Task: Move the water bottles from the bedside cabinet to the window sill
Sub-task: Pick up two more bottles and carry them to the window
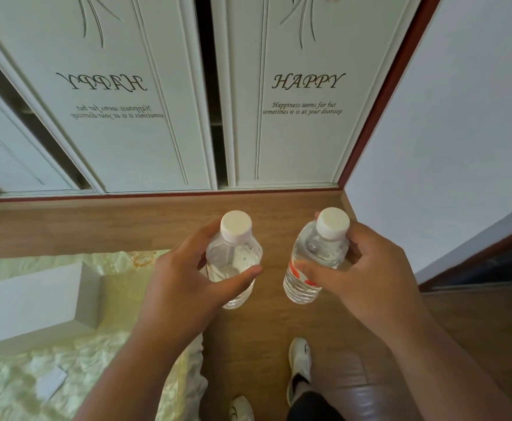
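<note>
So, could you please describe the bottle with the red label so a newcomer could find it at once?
Start at the white wardrobe doors printed HAPPY, then look down to the two hands. The right hand holds this bottle. Unlike the other bottle in the left hand, it shows red label markings.

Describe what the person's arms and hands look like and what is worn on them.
Both forearms are bare to the frame's bottom edge: no sleeves in view. The left hand and right hand wear no gloves; no rings, watch or bracelet are visible.

wardrobe doors point(145, 123) ahead, wall point(449, 132) right
</note>
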